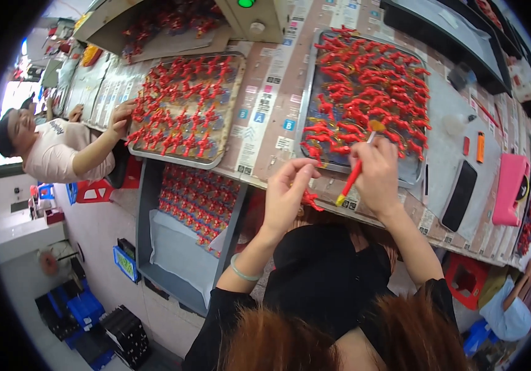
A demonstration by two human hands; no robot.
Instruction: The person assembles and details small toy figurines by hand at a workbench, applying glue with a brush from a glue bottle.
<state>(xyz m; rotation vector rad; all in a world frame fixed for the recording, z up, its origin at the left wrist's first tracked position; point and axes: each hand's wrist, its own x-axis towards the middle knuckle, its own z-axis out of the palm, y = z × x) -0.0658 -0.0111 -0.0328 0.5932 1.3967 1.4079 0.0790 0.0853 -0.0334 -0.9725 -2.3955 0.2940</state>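
Observation:
My right hand is closed around a slim paintbrush with a red handle and a yellow end. Its brownish bristle tip points up over the near part of a metal tray filled with rows of small glossy red figures. Left of it, at the tray's front edge, my left hand has thumb and fingertips drawn together. A small red figure shows beside its palm, seemingly held by the curled fingers, which partly hide it.
Another tray of red figures stands to the left, below a machine with a green light. A co-worker's hand touches it. Below is a grey crate with more figures. At right lie a phone and a pink tape dispenser.

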